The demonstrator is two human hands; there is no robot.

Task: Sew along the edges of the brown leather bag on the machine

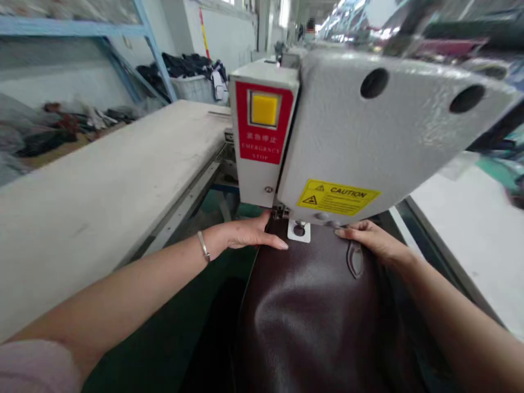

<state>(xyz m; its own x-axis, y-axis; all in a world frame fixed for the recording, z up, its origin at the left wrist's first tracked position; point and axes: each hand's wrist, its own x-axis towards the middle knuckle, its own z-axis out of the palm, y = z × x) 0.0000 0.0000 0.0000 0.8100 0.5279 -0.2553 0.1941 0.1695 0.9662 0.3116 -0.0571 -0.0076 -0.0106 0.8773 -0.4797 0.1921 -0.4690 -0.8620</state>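
A dark brown leather piece (303,295) hangs down toward my lap, its upper edge under the head of a sewing machine (368,131). My left hand (257,232) is at its left edge, thumb stretched flat over the leather and the other fingers mostly hidden behind. At the upper right, my right hand (368,237) pinches the leather close to a small leather loop (355,260). Between both hands, a white metal plate with a round hole (298,231) lies against the leather beneath the machine head. The fingers' undersides are out of sight.
A red panel with a yellow emergency stop button (264,109) faces me. Pale worktops (123,180) flank the machine on the left and right (462,218). Behind stand a blue metal rack (151,49) and a bin (194,88) heaped with dark material.
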